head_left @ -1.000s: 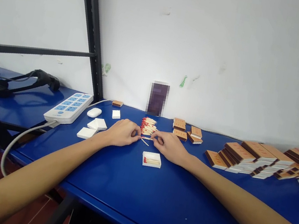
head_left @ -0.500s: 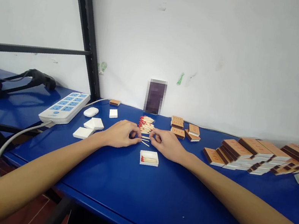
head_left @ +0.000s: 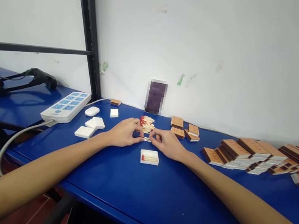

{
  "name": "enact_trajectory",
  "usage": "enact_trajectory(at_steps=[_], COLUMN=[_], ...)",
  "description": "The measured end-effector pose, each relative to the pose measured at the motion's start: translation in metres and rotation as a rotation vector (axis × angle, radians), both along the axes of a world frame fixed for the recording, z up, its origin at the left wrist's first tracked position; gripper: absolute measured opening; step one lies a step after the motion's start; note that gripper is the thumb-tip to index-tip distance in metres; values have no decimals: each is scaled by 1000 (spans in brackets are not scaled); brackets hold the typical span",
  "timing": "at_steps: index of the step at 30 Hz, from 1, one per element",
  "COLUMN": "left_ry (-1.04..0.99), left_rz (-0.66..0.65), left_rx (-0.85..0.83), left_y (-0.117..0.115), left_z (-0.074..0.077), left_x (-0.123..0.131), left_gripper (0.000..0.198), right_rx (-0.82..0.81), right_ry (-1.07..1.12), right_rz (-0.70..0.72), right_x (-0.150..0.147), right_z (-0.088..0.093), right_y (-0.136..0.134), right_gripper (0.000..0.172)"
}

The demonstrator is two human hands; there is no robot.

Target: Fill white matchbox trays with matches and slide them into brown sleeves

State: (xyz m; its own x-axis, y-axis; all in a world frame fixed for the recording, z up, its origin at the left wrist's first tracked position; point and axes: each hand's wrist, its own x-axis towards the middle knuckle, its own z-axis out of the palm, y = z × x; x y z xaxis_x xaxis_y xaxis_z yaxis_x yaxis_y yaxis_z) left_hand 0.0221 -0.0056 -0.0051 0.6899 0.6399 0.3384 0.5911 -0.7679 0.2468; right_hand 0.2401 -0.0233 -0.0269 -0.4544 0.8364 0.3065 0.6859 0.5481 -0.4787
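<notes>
Between my two hands lie a few matchsticks (head_left: 147, 139), pale and thin. My left hand (head_left: 126, 132) pinches their left ends, thumb against fingers. At their right ends my right hand (head_left: 167, 143) has its fingertips closed in the same way. Just beyond the hands is a heap of red-tipped matches (head_left: 147, 124). Nearer to me sits an open white matchbox tray (head_left: 150, 157), with several matches lying in it, their red heads to the left.
White trays (head_left: 84, 132), a white rounded case (head_left: 92, 111) and a power strip (head_left: 66, 106) lie on the left. Small matchboxes (head_left: 177, 122) stand behind my right hand. Stacked matchboxes (head_left: 235, 149) fill the right. A pixelated dark rectangle (head_left: 156, 97) is at the wall.
My left hand has moved slightly right, and the fingertips of both hands are closer together. The matchsticks between them, spread apart before, now lie gathered. The view has shifted a little.
</notes>
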Motion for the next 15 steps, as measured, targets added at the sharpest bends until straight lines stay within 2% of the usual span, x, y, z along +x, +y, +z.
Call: enact_trajectory(at_steps=[8,15], left_ry=[29,116], left_rz=[57,69], left_rx=[55,129], left_y=[8,10], left_z=[-1,-1], left_x=[-7,-9], left_gripper=[22,22], right_rx=[-23,57], right_ry=[22,-14], right_rz=[18,-78], right_x=[1,-1], right_z=[1,3], right_y=[-3,-6], right_gripper=[13,26])
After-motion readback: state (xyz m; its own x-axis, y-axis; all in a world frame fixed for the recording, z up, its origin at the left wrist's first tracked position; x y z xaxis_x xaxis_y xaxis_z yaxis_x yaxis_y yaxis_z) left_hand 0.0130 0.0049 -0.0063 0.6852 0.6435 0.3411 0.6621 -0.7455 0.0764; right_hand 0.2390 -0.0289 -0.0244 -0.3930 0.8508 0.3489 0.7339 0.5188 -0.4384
